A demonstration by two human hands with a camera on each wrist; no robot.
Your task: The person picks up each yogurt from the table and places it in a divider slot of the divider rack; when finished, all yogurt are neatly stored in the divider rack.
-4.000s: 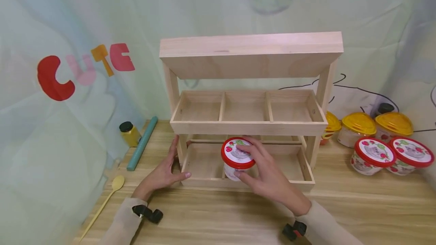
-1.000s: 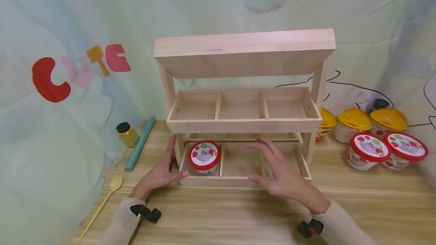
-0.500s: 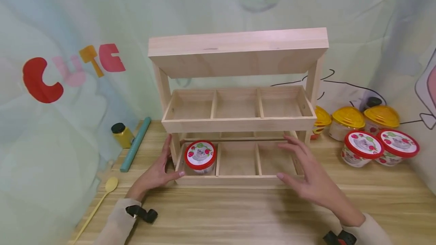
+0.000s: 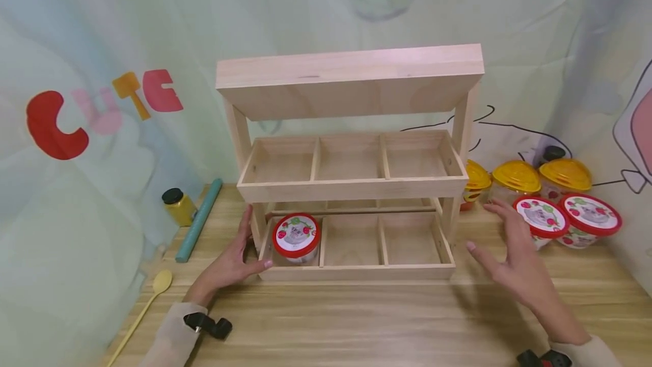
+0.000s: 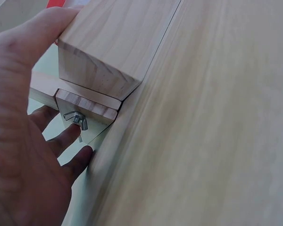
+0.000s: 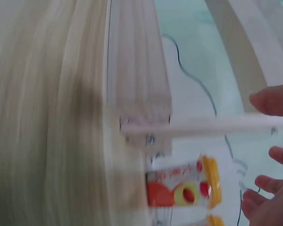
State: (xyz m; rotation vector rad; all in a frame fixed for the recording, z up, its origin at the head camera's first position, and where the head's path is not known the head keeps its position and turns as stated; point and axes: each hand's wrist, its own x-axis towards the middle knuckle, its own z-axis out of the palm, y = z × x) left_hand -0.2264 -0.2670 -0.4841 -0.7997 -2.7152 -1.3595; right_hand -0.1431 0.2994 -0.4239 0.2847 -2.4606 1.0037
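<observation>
A two-tier wooden rack stands on the table. A red-lidded tub with strawberry print sits in the left compartment of its lower tray. My left hand rests on the rack's lower left corner, thumb on the front rail and fingers along the side post. The left wrist view shows that hand at the wooden corner, fingers by a wing nut. My right hand hovers open and holds nothing, right of the rack, close to another red-lidded tub. In the blurred right wrist view its fingers spread near a yellow-lidded tub.
A second red-lidded tub and several yellow-lidded tubs stand at the right. Left of the rack are a small yellow jar, a teal roll and a yellow spoon. A cloth backdrop hangs behind.
My right hand let go of the red-lidded tub, which now sits in the lower left compartment, and has swung right towards the tubs beside the rack. The left hand has stayed.
</observation>
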